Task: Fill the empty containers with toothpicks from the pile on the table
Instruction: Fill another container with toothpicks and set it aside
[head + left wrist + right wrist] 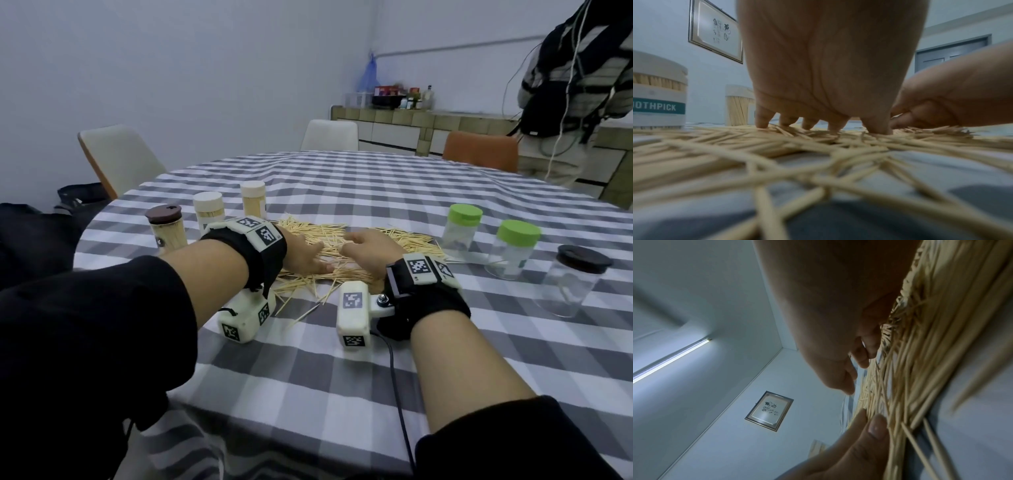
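Note:
A loose pile of toothpicks point(329, 240) lies mid-table on the checked cloth. My left hand point(306, 255) rests on its left part, fingertips point(762, 121) pressing down into the sticks. My right hand point(364, 246) sits on the pile just to the right, its fingers curled round a bunch of toothpicks point(920, 353). The two hands nearly touch. To the right stand three clear empty jars with lids on: two green-lidded point(460, 233) point(512, 251) and one dark-lidded point(575, 284). Three filled toothpick holders point(166, 229) point(208, 212) point(252, 198) stand at the left.
The round table point(342, 377) has chairs point(116, 157) point(479, 150) behind it. A person point(565, 102) stands at the back right by a tiled counter. A black cable point(397, 394) trails from my right wrist toward the near edge. Stray toothpicks point(301, 308) lie before the pile.

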